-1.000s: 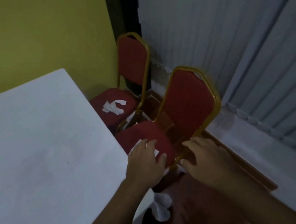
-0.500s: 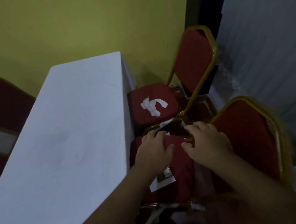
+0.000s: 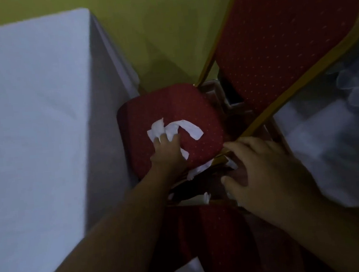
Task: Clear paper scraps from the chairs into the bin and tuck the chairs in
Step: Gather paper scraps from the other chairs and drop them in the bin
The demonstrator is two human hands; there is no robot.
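White paper scraps (image 3: 188, 127) lie on the red seat of the far chair (image 3: 182, 105), which has a gold frame and a red backrest (image 3: 285, 38). My left hand (image 3: 167, 154) is stretched onto that seat, its fingertips closed on the left end of the scraps, and one strip sticks out beside the palm. My right hand (image 3: 263, 171) hovers with fingers spread over the gap between the chairs, by the gold frame, holding nothing. More scraps (image 3: 197, 169) hang in that gap. The near chair's red seat (image 3: 216, 231) lies under my forearms.
A table with a white cloth (image 3: 31, 128) fills the left side, its drape touching the far seat. A yellow wall (image 3: 163, 27) stands behind the chair. Pale curtain fabric (image 3: 339, 142) bunches on the right.
My view has moved forward over the far chair. My left hand left the near seat and reached onto the far seat's scraps. My right hand moved along with it.
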